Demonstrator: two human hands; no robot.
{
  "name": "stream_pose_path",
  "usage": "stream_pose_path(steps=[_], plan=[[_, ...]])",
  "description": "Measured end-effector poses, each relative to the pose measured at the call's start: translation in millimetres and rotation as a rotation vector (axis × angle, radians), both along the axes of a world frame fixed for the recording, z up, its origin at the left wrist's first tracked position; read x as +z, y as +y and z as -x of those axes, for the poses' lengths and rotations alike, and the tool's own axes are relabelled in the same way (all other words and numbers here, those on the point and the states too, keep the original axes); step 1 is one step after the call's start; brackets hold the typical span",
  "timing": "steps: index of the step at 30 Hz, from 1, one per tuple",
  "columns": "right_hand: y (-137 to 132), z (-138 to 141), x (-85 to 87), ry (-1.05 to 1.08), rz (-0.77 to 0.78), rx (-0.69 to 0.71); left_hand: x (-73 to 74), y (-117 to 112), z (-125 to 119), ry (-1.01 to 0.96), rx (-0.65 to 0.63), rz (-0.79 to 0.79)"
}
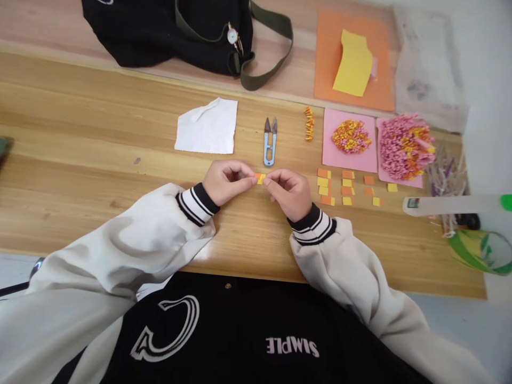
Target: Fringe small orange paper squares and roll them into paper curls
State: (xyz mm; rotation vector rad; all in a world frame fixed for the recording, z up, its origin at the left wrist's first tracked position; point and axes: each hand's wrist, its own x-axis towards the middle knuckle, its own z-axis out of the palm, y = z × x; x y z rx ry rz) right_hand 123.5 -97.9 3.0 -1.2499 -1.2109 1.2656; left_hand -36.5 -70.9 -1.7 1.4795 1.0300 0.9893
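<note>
Paper (260,178), orange and yellow, is pinched by left hand (224,183) and right hand (293,193), near little blue scissors (266,148).

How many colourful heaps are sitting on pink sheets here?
2: a smaller heap on the left pink sheet, and a larger, mostly pink heap on the right pink sheet. Both lie beyond the right hand.

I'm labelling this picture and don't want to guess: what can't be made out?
All in the head view:
- Orange-and-yellow piece: its ends are hidden by the fingertips of the left hand and right hand.
- Watch: dial too small to read.
- Black bag: cut off by the top edge.
- Dark object: blurred, cut off by the left edge.
</note>
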Motion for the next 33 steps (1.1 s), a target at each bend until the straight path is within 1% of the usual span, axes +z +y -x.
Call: stream_pose_path(steps=[14,33], plan=[[-0.6,-0.6,-1.7,-0.015,0.010,-0.001,2.0,-0.6,0.0,0.017,-0.005,-0.001],[-0.9,-1.6,-2.7,-0.049,0.004,0.039,1.1,-0.3,0.3,-0.004,-0.012,0.022]])
